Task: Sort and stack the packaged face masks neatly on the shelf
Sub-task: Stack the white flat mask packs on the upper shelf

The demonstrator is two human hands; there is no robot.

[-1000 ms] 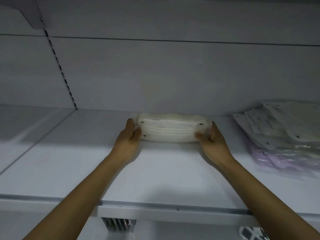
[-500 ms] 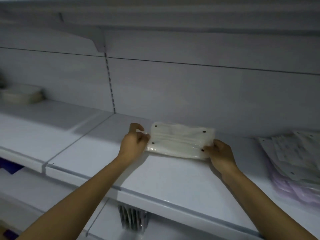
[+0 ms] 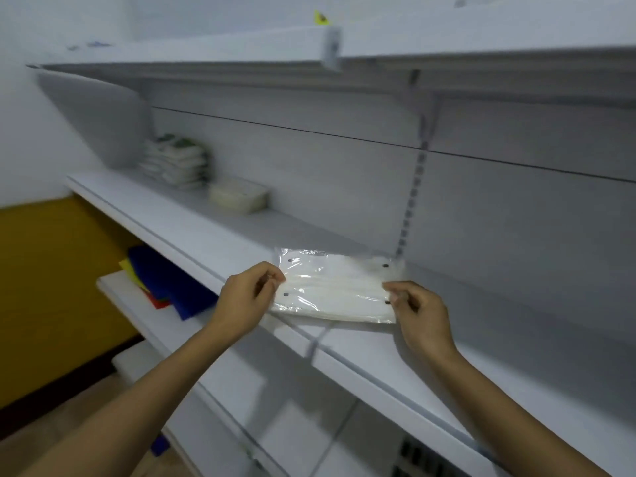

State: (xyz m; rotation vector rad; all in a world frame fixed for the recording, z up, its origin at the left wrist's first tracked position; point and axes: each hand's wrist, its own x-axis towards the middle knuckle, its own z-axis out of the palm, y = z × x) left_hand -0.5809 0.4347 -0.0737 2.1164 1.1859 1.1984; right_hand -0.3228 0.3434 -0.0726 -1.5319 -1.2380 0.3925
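A clear plastic pack of white face masks (image 3: 335, 290) hangs just above the white shelf (image 3: 192, 235), near its front edge. My left hand (image 3: 247, 297) pinches the pack's left end and my right hand (image 3: 418, 311) pinches its right end. Further left on the same shelf sits a neat pile of white mask packs (image 3: 239, 198). Behind it, a taller stack of packs with green print (image 3: 175, 163) leans against the back panel.
An upper shelf (image 3: 241, 60) overhangs the working shelf. A slotted upright (image 3: 411, 201) runs down the back panel right of the pack. On a lower shelf at left lie blue, yellow and red sheets (image 3: 161, 280). An orange wall (image 3: 44, 287) is at far left.
Both hands lifted the mask pack off the shelf and carried it left. My view swung left, so the loose pile at right is gone and the stacks at far left appear.
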